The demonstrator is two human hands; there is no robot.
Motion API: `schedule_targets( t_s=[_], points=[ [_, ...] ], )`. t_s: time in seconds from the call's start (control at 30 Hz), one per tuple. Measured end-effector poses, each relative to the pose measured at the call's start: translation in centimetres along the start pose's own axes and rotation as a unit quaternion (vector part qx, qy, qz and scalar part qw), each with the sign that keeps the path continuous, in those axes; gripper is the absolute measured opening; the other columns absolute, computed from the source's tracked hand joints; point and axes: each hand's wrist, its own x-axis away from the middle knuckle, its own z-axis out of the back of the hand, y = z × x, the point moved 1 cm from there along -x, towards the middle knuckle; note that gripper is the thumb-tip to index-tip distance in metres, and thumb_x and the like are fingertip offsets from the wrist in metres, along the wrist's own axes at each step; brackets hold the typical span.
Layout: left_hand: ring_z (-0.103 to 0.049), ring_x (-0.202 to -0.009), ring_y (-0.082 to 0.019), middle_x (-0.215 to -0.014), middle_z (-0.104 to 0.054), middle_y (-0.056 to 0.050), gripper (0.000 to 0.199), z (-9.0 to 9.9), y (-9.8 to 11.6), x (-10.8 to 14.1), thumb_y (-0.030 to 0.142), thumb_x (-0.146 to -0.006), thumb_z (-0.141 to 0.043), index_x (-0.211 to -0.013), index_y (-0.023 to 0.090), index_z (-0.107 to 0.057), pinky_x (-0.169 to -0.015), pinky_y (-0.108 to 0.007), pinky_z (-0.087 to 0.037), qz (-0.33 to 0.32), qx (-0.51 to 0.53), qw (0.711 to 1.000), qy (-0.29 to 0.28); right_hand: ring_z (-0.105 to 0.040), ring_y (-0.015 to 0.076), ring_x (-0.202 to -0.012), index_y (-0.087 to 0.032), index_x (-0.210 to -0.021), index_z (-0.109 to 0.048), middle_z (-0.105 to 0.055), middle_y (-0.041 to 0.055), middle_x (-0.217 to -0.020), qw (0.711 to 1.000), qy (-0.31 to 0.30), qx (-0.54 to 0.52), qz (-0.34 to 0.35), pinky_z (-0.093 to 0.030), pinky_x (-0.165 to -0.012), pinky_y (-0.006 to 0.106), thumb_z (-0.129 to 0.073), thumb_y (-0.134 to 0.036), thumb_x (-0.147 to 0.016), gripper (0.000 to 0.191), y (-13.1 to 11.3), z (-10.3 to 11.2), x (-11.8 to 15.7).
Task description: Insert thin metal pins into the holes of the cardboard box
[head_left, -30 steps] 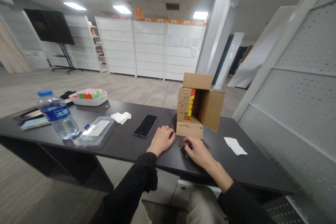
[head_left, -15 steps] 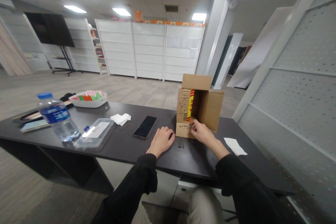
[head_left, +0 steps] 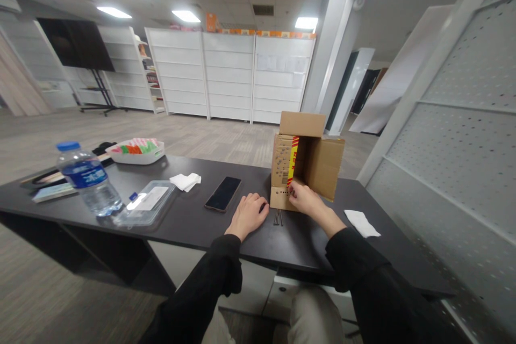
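An open cardboard box stands on the dark desk, its side dotted with small grey round spots and a row of dark holes along its lower flap. My right hand is at that flap, thumb and fingers pinched together; whatever is between them is hidden or too small to name. My left hand lies palm down on the desk, fingers loosely bent and holding nothing, just left of the box. Several screws lie side by side in front of the box, between my hands.
Left of my left hand lie a phone, folded tissues and a clear plastic case. Farther left are a water bottle and a white basket of colourful packets. Another tissue lies right of the box.
My right hand has shifted slightly left along the box's lower flap, fingers still pinched. My left hand, the box and the screws have stayed put.
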Motion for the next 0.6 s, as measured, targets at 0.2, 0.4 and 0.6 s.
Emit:
schedule_targets(
  t_s=[0.2, 0.4, 0.6],
  points=[
    [-0.057, -0.097, -0.022, -0.099, -0.065, -0.007, 0.024, 0.1, 0.1, 0.0, 0.031, -0.096, -0.044, -0.094, 0.021, -0.066, -0.085, -0.036, -0.040, 0.002, 0.004, 1.000, -0.003, -0.067, 0.0241, -0.092, -0.022, -0.109, -0.060, -0.070, 0.0107, -0.104, 0.999, -0.013, 0.029, -0.006, -0.043, -0.069, 0.029, -0.048, -0.018, -0.087, 0.025, -0.5, 0.5, -0.5],
    [-0.057, -0.098, -0.021, -0.099, -0.065, -0.007, 0.025, 0.2, 0.1, 0.0, 0.031, -0.096, -0.044, -0.094, 0.021, -0.067, -0.086, -0.035, -0.040, 0.008, 0.003, 1.000, -0.008, -0.067, 0.0262, -0.096, -0.022, -0.110, -0.060, -0.068, 0.0131, -0.108, 0.998, -0.028, 0.053, -0.018, -0.046, -0.072, 0.033, -0.046, -0.021, -0.090, 0.024, -0.8, 0.9, -0.8],
    [-0.057, -0.097, -0.021, -0.099, -0.065, -0.007, 0.025, 0.3, 0.1, 0.0, 0.031, -0.096, -0.044, -0.094, 0.021, -0.066, -0.085, -0.035, -0.039, 0.001, 0.000, 1.000, -0.004, -0.067, 0.0272, -0.098, -0.020, -0.112, -0.059, -0.068, 0.0138, -0.109, 0.997, -0.033, 0.073, -0.019, -0.047, -0.074, 0.034, -0.045, -0.021, -0.090, 0.027, -1.1, 1.1, -0.7]
  ],
)
